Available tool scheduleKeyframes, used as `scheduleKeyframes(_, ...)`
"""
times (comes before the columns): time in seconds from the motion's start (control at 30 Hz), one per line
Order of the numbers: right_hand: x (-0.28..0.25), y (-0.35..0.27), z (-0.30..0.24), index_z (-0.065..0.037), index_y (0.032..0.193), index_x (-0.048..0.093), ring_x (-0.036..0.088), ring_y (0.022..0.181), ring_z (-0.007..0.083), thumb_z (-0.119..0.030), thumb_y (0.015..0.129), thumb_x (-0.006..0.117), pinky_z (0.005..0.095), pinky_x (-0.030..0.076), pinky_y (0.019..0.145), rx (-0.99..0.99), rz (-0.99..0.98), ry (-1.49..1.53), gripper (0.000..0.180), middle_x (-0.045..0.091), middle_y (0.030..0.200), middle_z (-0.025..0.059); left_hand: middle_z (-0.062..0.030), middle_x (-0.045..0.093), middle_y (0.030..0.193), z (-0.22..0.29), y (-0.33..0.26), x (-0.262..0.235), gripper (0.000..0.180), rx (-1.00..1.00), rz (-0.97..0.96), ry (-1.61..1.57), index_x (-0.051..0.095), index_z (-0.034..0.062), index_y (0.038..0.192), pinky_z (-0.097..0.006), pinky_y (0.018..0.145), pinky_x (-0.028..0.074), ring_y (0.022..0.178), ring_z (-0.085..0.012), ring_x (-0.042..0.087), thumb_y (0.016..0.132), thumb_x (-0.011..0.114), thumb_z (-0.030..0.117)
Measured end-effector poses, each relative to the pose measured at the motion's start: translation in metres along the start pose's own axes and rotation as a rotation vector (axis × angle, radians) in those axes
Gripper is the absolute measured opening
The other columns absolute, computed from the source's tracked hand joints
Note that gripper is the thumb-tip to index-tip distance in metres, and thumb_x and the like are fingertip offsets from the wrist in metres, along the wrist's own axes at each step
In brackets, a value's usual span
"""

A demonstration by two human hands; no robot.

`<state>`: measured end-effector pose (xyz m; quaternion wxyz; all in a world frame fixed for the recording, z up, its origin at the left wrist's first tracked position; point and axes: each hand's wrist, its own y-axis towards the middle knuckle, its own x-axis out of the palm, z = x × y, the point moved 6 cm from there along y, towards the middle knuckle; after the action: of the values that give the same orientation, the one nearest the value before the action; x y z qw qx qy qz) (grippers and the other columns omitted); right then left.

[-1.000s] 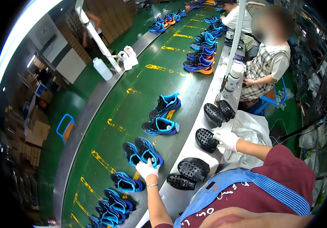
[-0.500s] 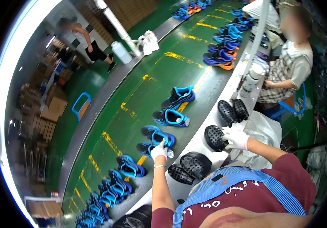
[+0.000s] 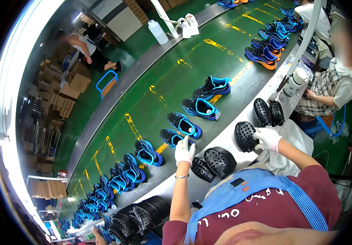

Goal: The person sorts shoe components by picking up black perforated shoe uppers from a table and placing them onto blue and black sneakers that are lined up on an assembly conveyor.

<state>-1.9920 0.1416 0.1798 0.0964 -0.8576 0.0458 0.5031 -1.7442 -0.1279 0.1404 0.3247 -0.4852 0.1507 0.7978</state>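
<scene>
My left hand (image 3: 184,152), in a white glove, is closed at the heel of a black and blue sneaker (image 3: 171,137) on the green conveyor belt; it partly covers the heel. Beside this shoe stands a similar sneaker (image 3: 184,124). My right hand (image 3: 268,139), also white-gloved, grips the near edge of a black, clog-shaped piece full of holes (image 3: 244,135) on the white ledge. Its thumb and fingertips are partly hidden. More perforated black pieces (image 3: 220,161) lie between my hands, and another pair (image 3: 262,112) stands past my right hand.
Sneakers line the belt to the left (image 3: 121,175) and far right (image 3: 268,51). A patterned bottle (image 3: 293,83) stands on the ledge by a pole, near a seated person (image 3: 327,87). A white bag (image 3: 290,149) hangs below. Someone walks beyond the belt by a blue-framed stool (image 3: 107,87).
My view has turned, so the scene sits further right and higher. My left hand has drawn slightly back along the sneaker's heel. My right hand stays at the black piece. The far person has stepped on.
</scene>
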Motion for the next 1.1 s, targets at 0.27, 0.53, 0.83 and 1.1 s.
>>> scheduleKeyframes(0.27,-0.037,0.015,-0.004,-0.008,0.091,0.060,0.059,0.084,0.0302,-0.031,0.070,0.076,0.0390,0.048,0.074,0.019,0.125,0.129,0.035,0.056,0.087,0.0109,-0.0198,0.063,0.111,0.046,-0.007,0.023,0.034,0.045,-0.008,-0.386,0.063,-0.0010,0.115,-0.037,0.089,0.048,0.100,-0.0327,0.062,0.088,0.063,0.020)
scheduleKeyframes(0.53,-0.046,0.049,-0.083,-0.006,0.096,0.061,0.060,0.083,0.0245,-0.026,0.071,0.078,0.0342,0.050,0.073,-0.155,0.026,0.378,0.036,0.058,0.086,0.0088,-0.0137,0.058,0.126,0.127,-0.017,0.055,0.056,-0.446,-0.699,-1.894,0.047,0.0050,0.133,-0.043,0.100,0.044,0.113,-0.0280,0.056,0.098,0.044,0.048)
scheduleKeyframes(0.83,0.046,0.101,-0.122,0.003,0.112,0.057,0.062,0.093,0.0400,-0.044,0.080,0.062,0.0441,0.049,0.084,0.116,-0.033,0.621,0.057,0.063,0.098,0.0256,-0.0048,0.062,0.111,0.054,-0.016,0.035,0.048,-0.532,-0.150,-1.786,0.055,0.0134,0.125,-0.039,0.085,0.052,0.099,-0.0210,0.061,0.091,0.057,0.047)
scheduleKeyframes(1.1,0.065,0.129,-0.151,0.003,0.099,0.057,0.061,0.090,0.0425,-0.042,0.079,0.062,0.0468,0.048,0.081,0.119,0.023,0.560,0.050,0.061,0.093,0.0264,-0.0079,0.056,0.125,0.009,-0.007,0.036,0.054,-0.569,0.091,-1.836,0.051,0.0097,0.131,-0.037,0.097,0.044,0.111,-0.0226,0.055,0.093,0.054,0.047)
